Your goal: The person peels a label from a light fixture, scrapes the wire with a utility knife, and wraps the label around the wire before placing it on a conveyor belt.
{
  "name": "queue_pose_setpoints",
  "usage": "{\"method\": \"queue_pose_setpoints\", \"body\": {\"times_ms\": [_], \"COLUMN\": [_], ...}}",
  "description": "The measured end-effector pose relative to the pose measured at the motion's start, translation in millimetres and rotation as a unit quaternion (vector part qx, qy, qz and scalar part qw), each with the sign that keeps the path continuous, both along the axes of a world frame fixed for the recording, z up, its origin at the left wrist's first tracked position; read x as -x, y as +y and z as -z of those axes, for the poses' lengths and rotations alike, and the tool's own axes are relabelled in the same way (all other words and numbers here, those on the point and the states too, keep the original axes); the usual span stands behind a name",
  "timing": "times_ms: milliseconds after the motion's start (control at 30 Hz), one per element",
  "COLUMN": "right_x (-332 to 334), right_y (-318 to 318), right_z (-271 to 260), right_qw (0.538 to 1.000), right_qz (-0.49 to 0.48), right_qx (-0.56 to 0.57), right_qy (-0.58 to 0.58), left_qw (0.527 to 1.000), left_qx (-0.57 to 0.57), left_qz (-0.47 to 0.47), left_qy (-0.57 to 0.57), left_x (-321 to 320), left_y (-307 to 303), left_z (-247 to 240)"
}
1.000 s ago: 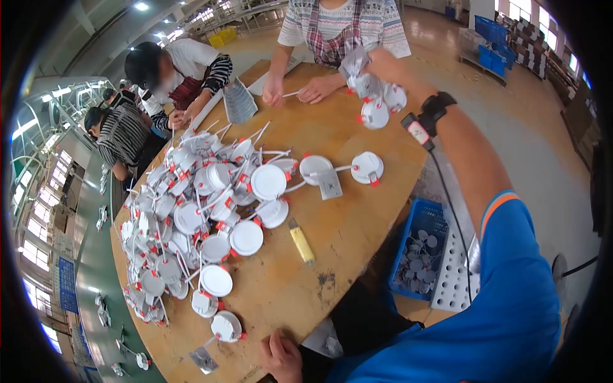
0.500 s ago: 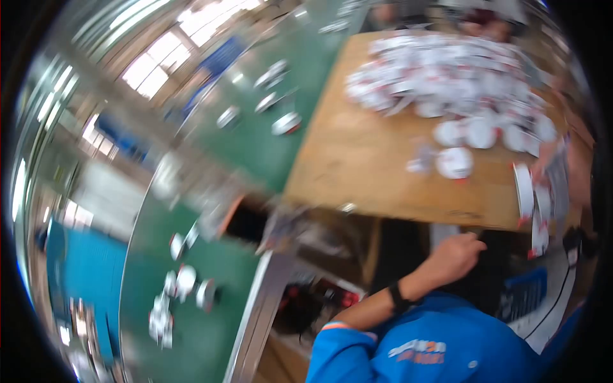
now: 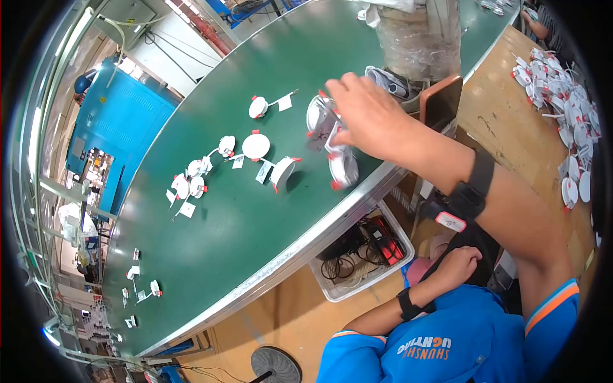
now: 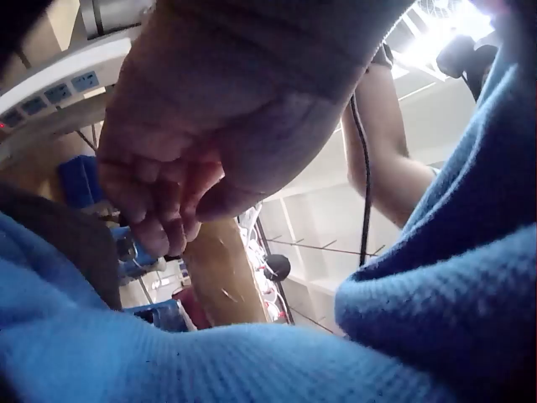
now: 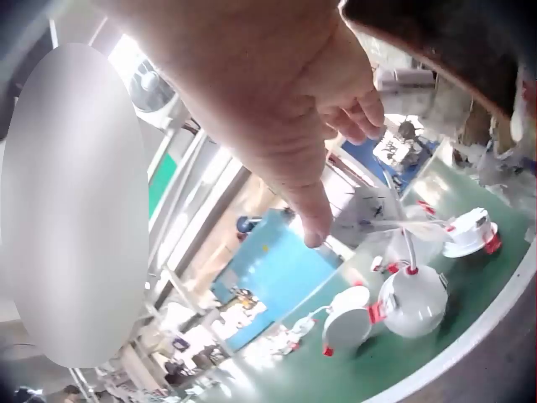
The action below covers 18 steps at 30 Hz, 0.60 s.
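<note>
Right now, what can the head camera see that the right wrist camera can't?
Only the head view shows the left hand, loosely curled at the person's lap, the wooden table with its pile of white lights, and the pale crate holding cables.
Only the right wrist view shows the palm side of the right hand.
Both show that hand beside round white lights with red clips, the green work surface and the blue cabinet beyond it.
</note>
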State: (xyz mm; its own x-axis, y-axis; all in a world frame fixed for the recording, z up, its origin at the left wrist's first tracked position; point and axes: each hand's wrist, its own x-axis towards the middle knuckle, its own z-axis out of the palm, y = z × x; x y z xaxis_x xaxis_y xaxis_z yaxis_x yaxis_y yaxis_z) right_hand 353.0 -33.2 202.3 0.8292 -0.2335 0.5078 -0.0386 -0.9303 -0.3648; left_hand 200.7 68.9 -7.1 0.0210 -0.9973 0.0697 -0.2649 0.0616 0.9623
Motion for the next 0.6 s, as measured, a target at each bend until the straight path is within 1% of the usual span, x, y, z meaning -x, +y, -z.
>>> {"method": "queue_pose_setpoints", "body": {"times_ms": [33,67,100,133,167,200,233,267,300,333,367,400,433,467,533,567,600], "right_x": [4,26,55,82,116,155,200,248,297,347,396,450,493,538,619,659,695], "right_y": [0,3,6,4,2,0,-5,-12,-22,-30,-35,-31,-25,-20,-8,-1,7], "right_z": [5,3,4,7,14,21,31,37,48,58,61,69,69,70,62,69,77], "right_qw": [0.998,1.000,1.000,0.996,0.992,0.989,0.984,0.977,0.967,0.963,0.937,0.931,0.891,0.855,0.752,0.717,0.666], "right_qz": [0.048,0.015,-0.026,-0.090,-0.126,-0.141,-0.125,-0.061,0.015,0.102,0.199,0.298,0.388,0.469,0.614,0.687,0.744], "right_qx": [0.036,0.008,-0.011,0.012,0.013,-0.039,-0.086,-0.112,-0.136,-0.187,-0.251,-0.206,-0.235,-0.217,-0.229,-0.098,0.033], "right_qy": [-0.034,-0.001,-0.001,-0.024,-0.028,0.007,0.091,0.172,0.214,0.165,0.142,0.032,-0.011,-0.045,-0.075,-0.063,-0.046], "left_qw": [1.000,0.998,0.998,0.997,0.992,0.994,0.985,0.984,0.979,0.974,0.964,0.957,0.967,0.955,0.939,0.931,0.927], "left_qx": [-0.010,-0.019,-0.023,-0.025,-0.021,0.075,-0.001,0.039,-0.076,-0.076,-0.145,-0.164,-0.117,-0.171,-0.213,-0.227,-0.224], "left_qz": [0.030,0.063,0.060,0.073,0.108,0.080,0.157,0.172,0.191,0.212,0.213,0.232,0.223,0.241,0.271,0.287,0.301], "left_qy": [-0.005,-0.009,0.008,0.029,0.054,-0.015,-0.071,-0.038,-0.017,0.005,0.071,0.065,0.036,0.034,0.022,0.014,-0.002], "left_x": [1,3,4,3,10,14,13,18,19,21,23,28,35,40,53,61,69], "left_y": [-1,-2,-1,0,-5,-9,-10,-13,-11,-15,-18,-23,-20,-23,-33,-38,-44], "left_z": [2,2,4,1,-7,-22,-24,0,-5,3,8,12,-1,-13,-22,-26,-29]}}
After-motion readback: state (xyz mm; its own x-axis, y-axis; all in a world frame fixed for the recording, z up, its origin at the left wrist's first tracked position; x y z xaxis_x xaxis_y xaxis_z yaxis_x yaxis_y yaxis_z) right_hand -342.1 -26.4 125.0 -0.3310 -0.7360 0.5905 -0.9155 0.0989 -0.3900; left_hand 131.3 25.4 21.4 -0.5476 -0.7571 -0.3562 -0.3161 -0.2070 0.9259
